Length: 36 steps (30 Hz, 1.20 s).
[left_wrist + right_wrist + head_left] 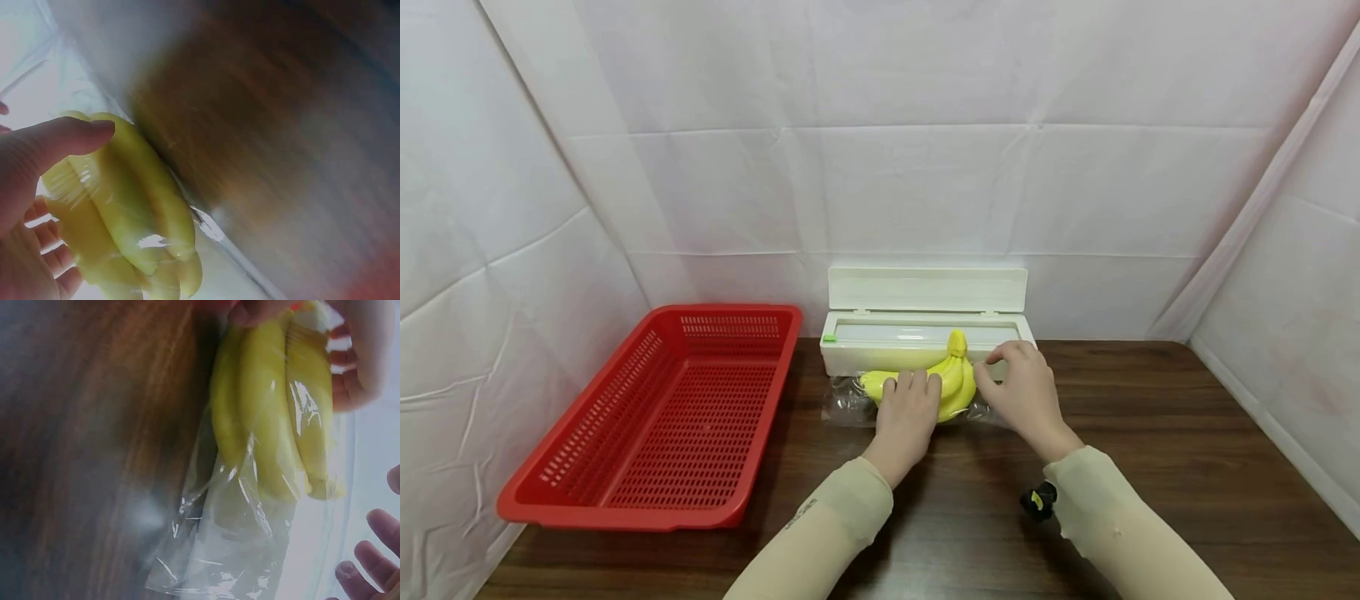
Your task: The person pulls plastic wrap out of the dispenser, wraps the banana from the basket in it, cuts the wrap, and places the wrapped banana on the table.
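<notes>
A bunch of yellow bananas (957,387) is wrapped in clear plastic film (240,540), and its stem end points up toward the dispenser in the head view. My left hand (908,408) grips the bunch, with the thumb (78,134) over the film on one side and the fingers on the other. Just right of the bananas is my right hand (1021,387), fingers bent and spread apart, nothing between them. In the right wrist view, the loose end of film hangs beside its fingertips (347,570). Behind the bunch stands a white film dispenser (857,358), lid raised.
A red perforated basket (760,450) stands on the brown wooden table (1135,442) at the left. The dispenser's raised lid (925,289) is close to the white curtain (917,192) at the back. A small black device (1037,502) sits at the right wrist.
</notes>
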Tool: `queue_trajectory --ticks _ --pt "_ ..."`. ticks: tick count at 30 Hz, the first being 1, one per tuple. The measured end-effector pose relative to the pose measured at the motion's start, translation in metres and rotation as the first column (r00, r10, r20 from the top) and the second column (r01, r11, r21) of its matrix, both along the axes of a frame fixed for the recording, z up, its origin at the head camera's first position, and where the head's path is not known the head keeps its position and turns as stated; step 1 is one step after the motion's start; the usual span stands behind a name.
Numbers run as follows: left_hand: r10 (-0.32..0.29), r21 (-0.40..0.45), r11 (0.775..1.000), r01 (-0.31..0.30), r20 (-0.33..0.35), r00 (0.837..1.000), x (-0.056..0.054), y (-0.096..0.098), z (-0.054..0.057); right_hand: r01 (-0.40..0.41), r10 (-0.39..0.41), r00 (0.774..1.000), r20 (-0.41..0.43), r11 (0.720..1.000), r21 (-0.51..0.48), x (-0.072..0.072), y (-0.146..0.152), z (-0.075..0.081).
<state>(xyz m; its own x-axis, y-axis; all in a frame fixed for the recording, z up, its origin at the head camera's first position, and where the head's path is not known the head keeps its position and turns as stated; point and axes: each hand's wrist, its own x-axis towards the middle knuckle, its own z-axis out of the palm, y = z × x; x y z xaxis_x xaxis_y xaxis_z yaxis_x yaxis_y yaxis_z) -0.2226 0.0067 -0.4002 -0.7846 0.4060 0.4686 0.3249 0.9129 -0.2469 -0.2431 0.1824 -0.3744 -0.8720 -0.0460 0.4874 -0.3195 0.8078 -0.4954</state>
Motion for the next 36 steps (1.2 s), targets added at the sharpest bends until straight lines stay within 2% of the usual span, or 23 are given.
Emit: queue_trajectory --ticks 7,12,16,19,22,25,27,31,36 --pt "0.011 -0.044 0.999 -0.01 0.028 1.0 -0.01 -0.001 -0.004 -0.045 0.062 0.989 -0.131 0.991 0.128 0.009 -0.009 -0.003" --pt "0.034 -0.068 0.997 -0.029 0.074 0.997 -0.016 -0.002 -0.003 -0.029 0.101 0.963 -0.251 0.961 0.275 0.014 -0.014 -0.005" --pt "0.041 -0.077 0.996 -0.034 0.086 0.995 -0.02 -0.005 -0.002 -0.048 0.155 0.946 -0.284 0.935 0.352 0.015 -0.017 -0.007" --pt "0.036 -0.086 0.996 -0.026 0.106 0.994 -0.023 -0.006 -0.001 -0.098 0.228 0.935 -0.271 0.902 0.42 0.013 -0.019 -0.009" --pt "0.024 -0.087 0.996 -0.011 0.143 0.989 -0.024 -0.008 0.001 -0.152 0.3 0.929 -0.218 0.845 0.513 0.01 -0.021 -0.012" --pt "0.006 -0.081 0.997 0.008 0.172 0.985 -0.026 -0.01 0.003 -0.196 0.334 0.933 -0.134 0.784 0.589 0.008 -0.024 -0.015" --pt "-0.003 -0.081 0.997 0.019 0.185 0.983 -0.026 -0.011 0.003 -0.217 0.333 0.94 -0.077 0.756 0.618 0.008 -0.026 -0.017" --pt "-0.014 -0.078 0.996 0.031 0.211 0.977 -0.027 -0.014 0.004 -0.228 0.316 0.949 -0.022 0.73 0.644 0.008 -0.03 -0.019" --pt "-0.013 -0.064 0.998 0.027 0.22 0.975 -0.028 -0.017 0.003 -0.224 0.313 0.95 -0.02 0.72 0.657 0.005 -0.032 -0.018"
